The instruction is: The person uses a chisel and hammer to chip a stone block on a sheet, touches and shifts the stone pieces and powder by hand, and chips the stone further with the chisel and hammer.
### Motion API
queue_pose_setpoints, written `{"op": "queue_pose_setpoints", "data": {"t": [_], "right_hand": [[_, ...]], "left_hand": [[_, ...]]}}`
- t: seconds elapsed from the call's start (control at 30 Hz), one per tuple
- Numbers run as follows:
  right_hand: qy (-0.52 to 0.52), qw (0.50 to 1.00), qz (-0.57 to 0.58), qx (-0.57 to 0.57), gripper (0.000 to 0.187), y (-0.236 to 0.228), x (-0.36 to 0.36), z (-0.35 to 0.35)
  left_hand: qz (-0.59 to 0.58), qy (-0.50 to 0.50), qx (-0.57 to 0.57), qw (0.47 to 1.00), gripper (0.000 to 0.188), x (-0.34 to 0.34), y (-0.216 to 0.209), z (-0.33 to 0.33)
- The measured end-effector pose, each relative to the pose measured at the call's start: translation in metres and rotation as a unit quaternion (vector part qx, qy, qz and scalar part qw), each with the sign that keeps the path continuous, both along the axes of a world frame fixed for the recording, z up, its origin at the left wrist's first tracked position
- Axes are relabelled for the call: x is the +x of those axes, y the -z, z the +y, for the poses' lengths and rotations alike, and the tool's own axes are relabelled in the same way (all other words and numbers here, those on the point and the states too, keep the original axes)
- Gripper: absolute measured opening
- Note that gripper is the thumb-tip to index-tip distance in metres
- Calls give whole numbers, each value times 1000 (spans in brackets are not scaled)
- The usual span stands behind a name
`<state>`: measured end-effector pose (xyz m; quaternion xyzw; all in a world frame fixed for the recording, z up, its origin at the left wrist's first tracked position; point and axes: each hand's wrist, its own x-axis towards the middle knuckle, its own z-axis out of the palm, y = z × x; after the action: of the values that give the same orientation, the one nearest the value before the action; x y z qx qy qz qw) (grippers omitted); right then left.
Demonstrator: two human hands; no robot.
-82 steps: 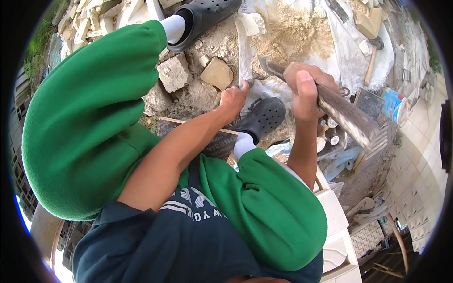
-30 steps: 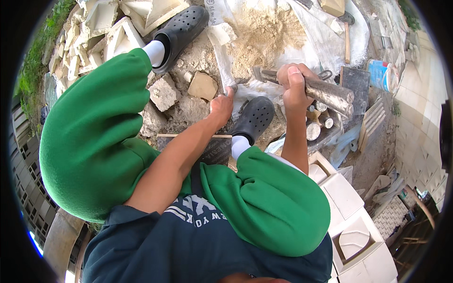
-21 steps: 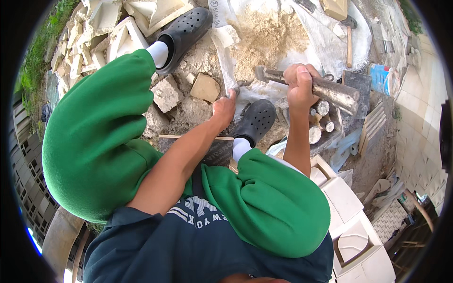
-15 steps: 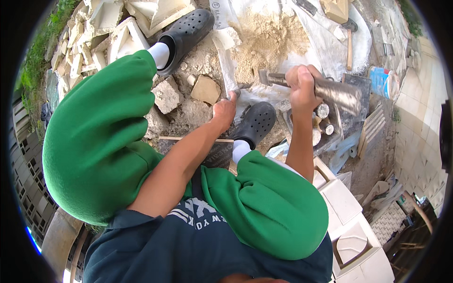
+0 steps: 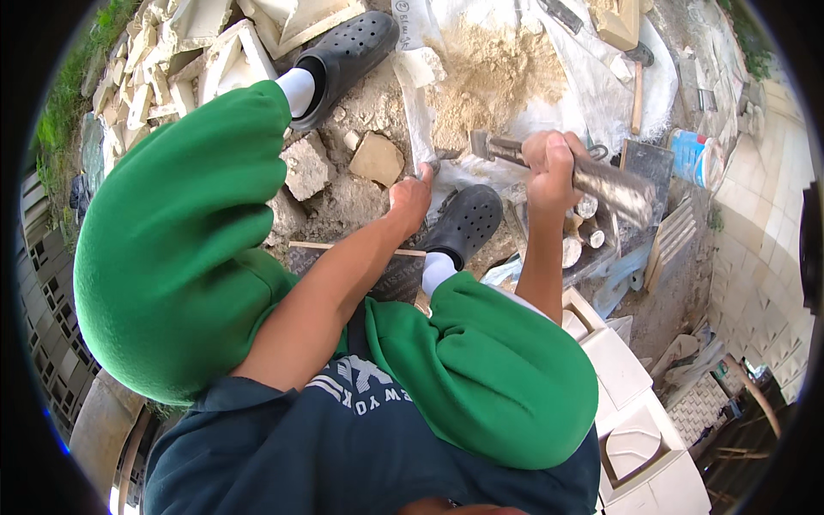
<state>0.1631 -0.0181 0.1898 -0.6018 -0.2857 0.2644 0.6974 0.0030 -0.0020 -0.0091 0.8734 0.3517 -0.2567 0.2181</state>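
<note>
Left hand (image 5: 408, 199), origin for the clock directions (twelve at top of view): index finger stretched out, the others curled in; a small grey object (image 5: 433, 163) at the fingertip, whether pinched or only touched cannot be told. Hammer-like tool (image 5: 614, 187), one, stout wooden handle, metal head at two o'clock; held in the right hand (image 5: 554, 167) at three, fingers wrapped tightly around the handle. Tan block (image 5: 378, 159), just beside the left hand, between ten and eleven. Right clog (image 5: 470, 219), dark, perforated, at four, close by and crowding the space between the hands. Dark board (image 5: 401, 276), at seven, partly hidden under the left forearm. Rough grey block (image 5: 307, 166), between nine and ten. Left clog (image 5: 356, 56), at eleven. Sandy rubble (image 5: 493, 81), heaped at one on white sheeting (image 5: 648, 90). Round-ended rods (image 5: 590, 233), bundled, just past three. Dark slab (image 5: 652, 159), at three, partly behind the handle. Second hammer (image 5: 638, 99), lying at two. White moulded blocks (image 5: 620, 369), between four and five. Blue-and-white bucket (image 5: 693, 159), near three. Broken cream pieces (image 5: 146, 81), piled at ten, farther out.
</note>
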Motion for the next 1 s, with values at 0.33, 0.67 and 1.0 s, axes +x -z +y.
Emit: {"op": "queue_pose_setpoints", "data": {"t": [0.33, 0.67, 1.0], "right_hand": [[-22, 997, -68, 11, 27, 5, -3, -2], [-26, 999, -37, 1, 24, 14, -4, 5], [-25, 998, 51, 2, 25, 12, 12, 47]], "left_hand": [[20, 0, 0, 1000, 61, -1, 4, -5], [-9, 16, 15, 1000, 58, 6, 1, -5], [20, 13, -31, 999, 63, 5, -5, 4]]}}
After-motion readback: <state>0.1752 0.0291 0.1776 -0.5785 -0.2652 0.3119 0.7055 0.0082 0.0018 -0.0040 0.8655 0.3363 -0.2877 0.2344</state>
